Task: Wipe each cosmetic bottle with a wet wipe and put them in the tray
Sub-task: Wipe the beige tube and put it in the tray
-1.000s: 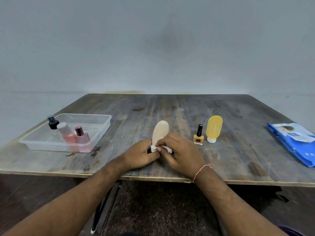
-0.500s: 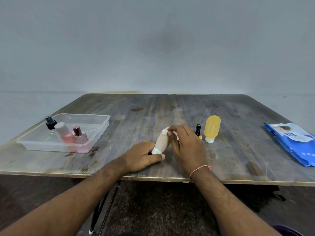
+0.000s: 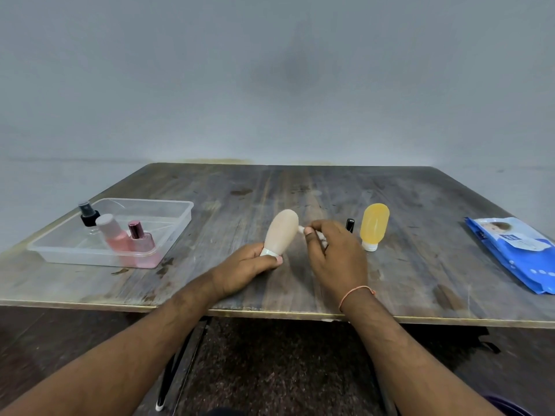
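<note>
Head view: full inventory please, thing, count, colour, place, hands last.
table: 1, worn grey-brown wood, fills the mid frame.
tray: 1, clear plastic, table's left side.
spray bottle: 1, clear with black top, in the tray, far left.
pink bottle: 1, pink with pale cap, in the tray.
perfume bottle: 1, pink with dark red cap, in the tray's near corner.
beige tube: 1, beige with white cap, held cap-down at centre.
wet wipe: 1, white, mostly hidden in the right hand.
nail polish: 1, black cap, body hidden behind the right hand.
yellow tube: 1, yellow with white cap, standing right of centre.
wipes pack: 1, blue, table's right edge.
left hand: grips the beige tube's cap end.
right hand: pinches the wet wipe beside the tube.
</note>
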`<state>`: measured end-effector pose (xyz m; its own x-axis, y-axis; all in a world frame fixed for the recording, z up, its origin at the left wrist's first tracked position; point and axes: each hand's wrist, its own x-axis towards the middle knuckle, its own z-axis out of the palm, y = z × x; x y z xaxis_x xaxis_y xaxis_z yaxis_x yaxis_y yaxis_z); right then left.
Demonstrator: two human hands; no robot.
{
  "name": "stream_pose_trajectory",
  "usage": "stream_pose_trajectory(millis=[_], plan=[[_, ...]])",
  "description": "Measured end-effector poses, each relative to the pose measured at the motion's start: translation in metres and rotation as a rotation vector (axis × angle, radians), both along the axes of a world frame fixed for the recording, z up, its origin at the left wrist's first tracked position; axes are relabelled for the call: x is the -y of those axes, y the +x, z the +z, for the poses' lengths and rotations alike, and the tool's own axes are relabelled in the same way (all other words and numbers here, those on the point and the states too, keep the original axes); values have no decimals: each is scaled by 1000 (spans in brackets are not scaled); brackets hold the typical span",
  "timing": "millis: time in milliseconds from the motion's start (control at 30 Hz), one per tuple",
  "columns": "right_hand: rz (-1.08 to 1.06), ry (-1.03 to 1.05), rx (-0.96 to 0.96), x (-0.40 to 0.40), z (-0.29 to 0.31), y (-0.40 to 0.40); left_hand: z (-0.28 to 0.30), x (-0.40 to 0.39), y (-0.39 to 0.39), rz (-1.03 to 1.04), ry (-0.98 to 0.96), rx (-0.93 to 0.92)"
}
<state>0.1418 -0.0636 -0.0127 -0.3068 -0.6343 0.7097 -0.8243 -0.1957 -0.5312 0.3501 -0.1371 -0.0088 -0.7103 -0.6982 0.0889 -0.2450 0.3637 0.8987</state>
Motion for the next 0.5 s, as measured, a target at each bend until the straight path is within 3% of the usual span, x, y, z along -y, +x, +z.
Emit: stream_pose_trajectory(millis=[200,367,500], plan=[[105,95,-94,2,-1,2,0,0,0,28,24,-46],[323,65,176,-4,5,1,-1,1,0,46,0,-8],[476,163,345,-3,4,0,1,-4,0,35,-81,62]])
